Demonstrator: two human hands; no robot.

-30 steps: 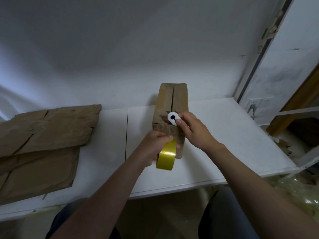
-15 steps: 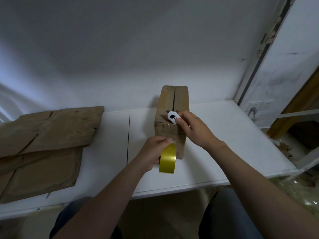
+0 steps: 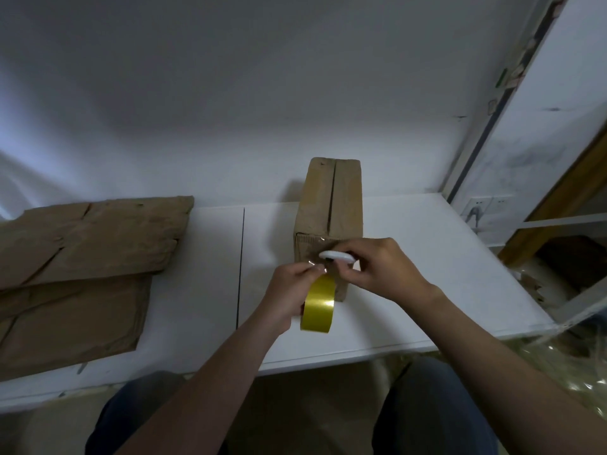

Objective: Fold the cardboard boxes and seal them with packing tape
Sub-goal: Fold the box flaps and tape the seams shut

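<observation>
The cardboard box [image 3: 331,198] stands near the middle of the white table [image 3: 427,274], its top flaps closed with the seam running away from us. Our left hand [image 3: 289,293] curls round the yellow tape roll [image 3: 318,307] against the box's near face. Our right hand [image 3: 381,270] pinches a small white round cutter [image 3: 336,256] just above the roll, at the near face. Flattened cardboard sheets [image 3: 82,257] lie stacked well apart at the table's left end.
</observation>
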